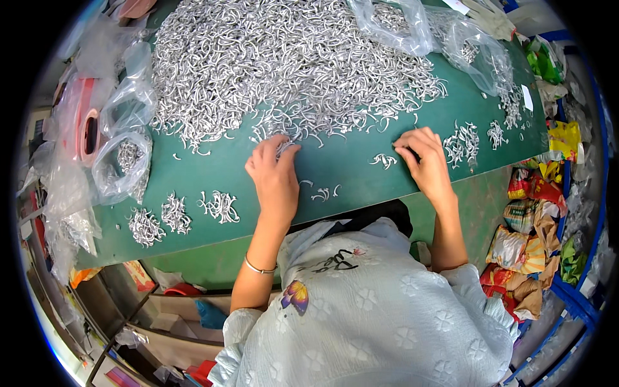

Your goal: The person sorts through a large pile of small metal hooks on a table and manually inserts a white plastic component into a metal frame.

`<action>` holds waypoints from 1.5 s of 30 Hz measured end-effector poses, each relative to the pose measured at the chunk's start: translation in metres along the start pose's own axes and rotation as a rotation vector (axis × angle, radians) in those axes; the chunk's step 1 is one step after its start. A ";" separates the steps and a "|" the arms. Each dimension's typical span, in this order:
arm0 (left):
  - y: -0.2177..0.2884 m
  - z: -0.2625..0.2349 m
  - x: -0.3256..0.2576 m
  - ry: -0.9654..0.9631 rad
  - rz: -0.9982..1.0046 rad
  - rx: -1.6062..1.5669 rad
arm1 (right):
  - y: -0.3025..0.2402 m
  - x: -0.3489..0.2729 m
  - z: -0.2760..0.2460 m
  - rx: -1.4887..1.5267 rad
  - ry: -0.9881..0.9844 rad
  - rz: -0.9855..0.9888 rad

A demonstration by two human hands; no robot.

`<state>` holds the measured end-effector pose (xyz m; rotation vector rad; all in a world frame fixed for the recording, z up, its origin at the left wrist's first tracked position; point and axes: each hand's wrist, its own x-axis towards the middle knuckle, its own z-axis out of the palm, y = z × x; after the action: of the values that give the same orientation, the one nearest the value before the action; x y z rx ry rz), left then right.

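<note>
A large pile of small curved silvery metal pieces (284,64) covers the far part of the green table (348,151). At the near edge of that pile is my left hand (274,171), its fingers and thumb curled around a few of the pieces. My right hand (425,161) is bent over the table farther right, thumb and fingertips drawn close together; whatever is between them cannot be made out. Just left of its fingertips lies a small cluster of pieces (383,160). A few loose pieces (321,193) lie between my hands, nearer to me.
Separate little heaps (219,206) sit at the near left, and more heaps (462,144) to the right. Clear plastic bags (122,164) with pieces lie along the left side; another bag (477,55) is at the far right. Colourful packages (516,245) fill a blue-framed rack beyond the table's right edge.
</note>
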<state>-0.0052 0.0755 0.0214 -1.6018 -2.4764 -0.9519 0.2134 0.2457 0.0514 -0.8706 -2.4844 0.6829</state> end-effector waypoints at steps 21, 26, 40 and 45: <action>0.071 0.023 0.039 -0.305 0.283 -0.159 | 0.011 0.000 0.010 -0.241 0.209 0.200; 0.064 0.042 0.057 -0.303 0.410 -0.047 | 0.002 -0.005 0.002 -0.004 0.114 0.096; 0.002 0.009 0.047 -0.068 0.175 0.107 | 0.032 0.016 -0.001 -0.124 0.082 0.108; 0.008 0.001 0.048 0.041 0.135 0.124 | 0.040 0.009 -0.013 0.150 0.066 0.042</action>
<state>-0.0203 0.1169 0.0417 -1.6679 -2.3160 -0.7896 0.2320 0.2832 0.0415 -0.8768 -2.3294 0.8294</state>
